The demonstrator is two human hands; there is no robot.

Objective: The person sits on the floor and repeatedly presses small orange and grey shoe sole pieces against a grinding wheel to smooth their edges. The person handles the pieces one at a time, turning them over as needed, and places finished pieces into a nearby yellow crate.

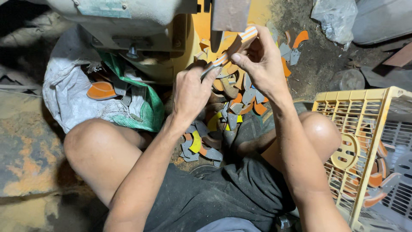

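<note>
Dark shorts [223,197] and our bare knees are filling the bottom of the view — we are sitting low on the dirt floor [317,56] with our legs spread so the work falls between them. Our left hand [191,92] and right hand [262,64] are meeting at a stack of thin curved pieces [229,49], orange and grey at its edges; the right fingers are pinching its upper end, the left fingers are closing on its lower end, holding it up against the yellow machine [201,30]. Below it, a heap of cut pieces [231,103] is lying between our legs. A yellow crate [343,116] is standing at the right knee, holding more pieces. A white and green sack [103,99] is slumping open by the left knee. A pale green label [101,7] is showing on the machine's top edge.
</note>
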